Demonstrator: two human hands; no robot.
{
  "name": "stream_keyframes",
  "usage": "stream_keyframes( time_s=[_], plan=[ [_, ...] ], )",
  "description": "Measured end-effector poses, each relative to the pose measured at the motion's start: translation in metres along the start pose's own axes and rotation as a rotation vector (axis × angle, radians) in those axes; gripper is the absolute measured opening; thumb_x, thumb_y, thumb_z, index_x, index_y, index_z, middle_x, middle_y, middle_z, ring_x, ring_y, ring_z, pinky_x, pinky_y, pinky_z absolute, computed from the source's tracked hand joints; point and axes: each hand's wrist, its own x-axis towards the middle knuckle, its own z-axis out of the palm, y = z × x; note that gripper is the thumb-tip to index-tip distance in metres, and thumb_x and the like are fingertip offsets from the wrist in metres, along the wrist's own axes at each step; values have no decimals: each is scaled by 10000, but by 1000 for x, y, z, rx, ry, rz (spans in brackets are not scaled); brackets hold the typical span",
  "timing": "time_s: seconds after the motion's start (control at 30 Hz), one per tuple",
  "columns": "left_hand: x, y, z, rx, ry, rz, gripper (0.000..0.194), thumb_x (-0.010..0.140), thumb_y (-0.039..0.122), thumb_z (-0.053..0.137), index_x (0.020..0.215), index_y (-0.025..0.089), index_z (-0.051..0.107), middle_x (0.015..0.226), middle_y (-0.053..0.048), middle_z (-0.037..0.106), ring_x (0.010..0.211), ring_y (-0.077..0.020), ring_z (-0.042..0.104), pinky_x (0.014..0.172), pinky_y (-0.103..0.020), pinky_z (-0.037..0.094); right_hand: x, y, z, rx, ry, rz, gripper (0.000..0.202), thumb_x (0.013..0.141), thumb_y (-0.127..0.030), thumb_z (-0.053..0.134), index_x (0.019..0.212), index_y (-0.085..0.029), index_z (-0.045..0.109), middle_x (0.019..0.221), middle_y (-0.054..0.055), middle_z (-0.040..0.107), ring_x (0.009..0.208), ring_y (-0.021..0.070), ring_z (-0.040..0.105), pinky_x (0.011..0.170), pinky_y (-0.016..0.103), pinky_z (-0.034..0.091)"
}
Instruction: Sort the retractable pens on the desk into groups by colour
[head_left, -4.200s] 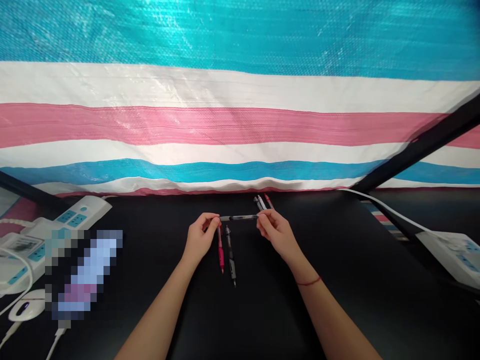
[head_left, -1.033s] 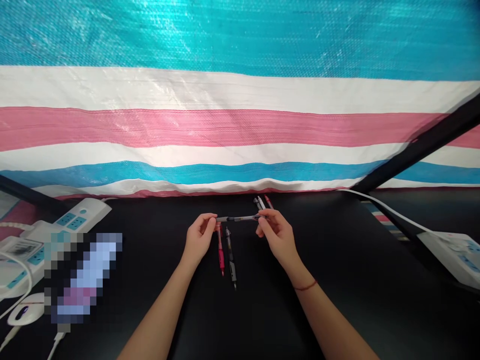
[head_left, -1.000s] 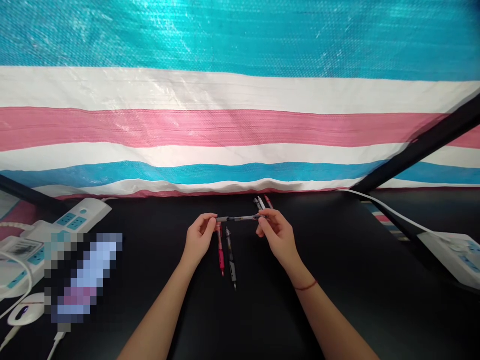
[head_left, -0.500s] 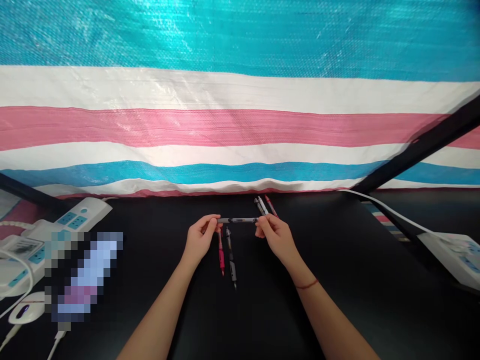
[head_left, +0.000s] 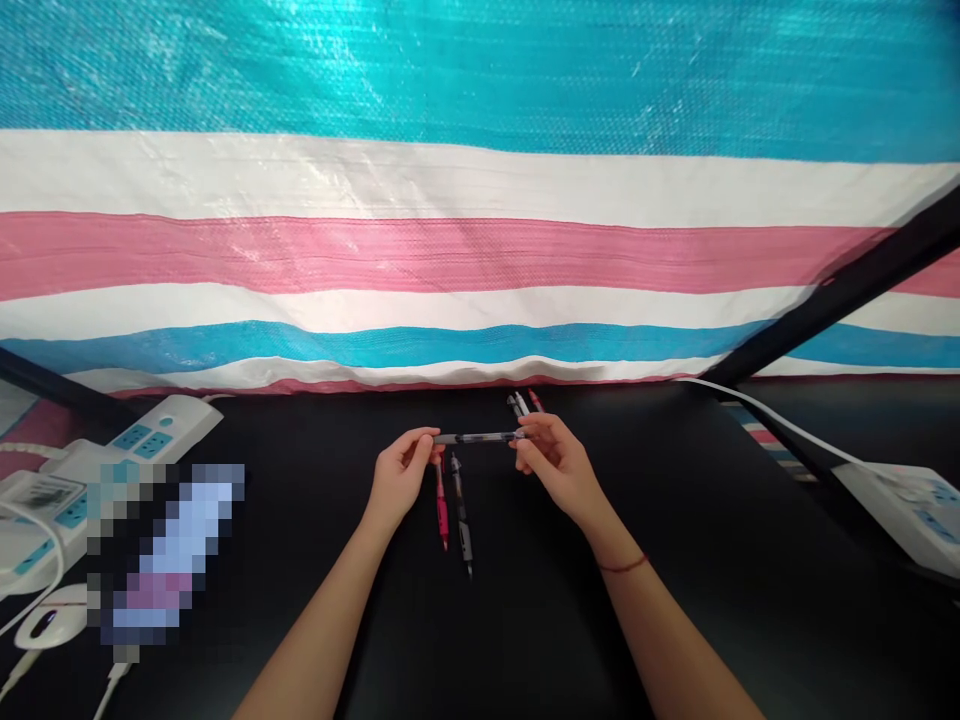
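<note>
A grey and clear pen (head_left: 484,438) is held level between my two hands above the black table. My left hand (head_left: 403,470) pinches its grey end. At the clear end, the thumb and fingers of my right hand (head_left: 559,465) are closed round the tip. Below the held pen, a red pen (head_left: 442,510) and a grey-black pen (head_left: 462,520) lie side by side on the table. Behind my right hand lie a white pen (head_left: 521,404), a dark pen (head_left: 513,406) and another red pen (head_left: 535,400), partly hidden.
White power strips (head_left: 172,430) and a blurred-out phone-like object (head_left: 187,540) with a cable lie at the left. Another power strip (head_left: 915,510) sits at the right, with a white cable. A striped sheet (head_left: 480,250) hangs behind the black table (head_left: 675,560).
My right hand has shifted slightly right, and its fingers have lifted and changed their hold at the pen's end. My left hand has hardly moved.
</note>
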Motion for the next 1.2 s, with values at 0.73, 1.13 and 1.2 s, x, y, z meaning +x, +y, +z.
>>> stream_keyframes(
  time_s=[0.73,1.13,1.2],
  plan=[
    [2,-6,0,-1,6,-1,389,789,504,592,934,155,685,647,-25,674,711,-203,691,728,-319,554,0,2,-1,-32,-58,55,270,789,-443,639,907,-201,609,706,9,616,590,136,583,572,293,509],
    [0,-2,0,45,-19,16,364,797,482,581,921,155,680,626,-18,666,723,-207,698,723,-311,556,0,2,-4,-150,-41,35,255,815,-452,604,818,-198,632,676,11,607,602,139,580,599,290,500],
    [0,-2,0,41,-15,18,365,797,482,581,919,152,677,623,-19,667,722,-208,699,723,-314,558,0,2,-3,-116,-28,29,302,773,-436,657,978,-215,631,801,23,636,634,142,598,615,301,518]
  ],
)
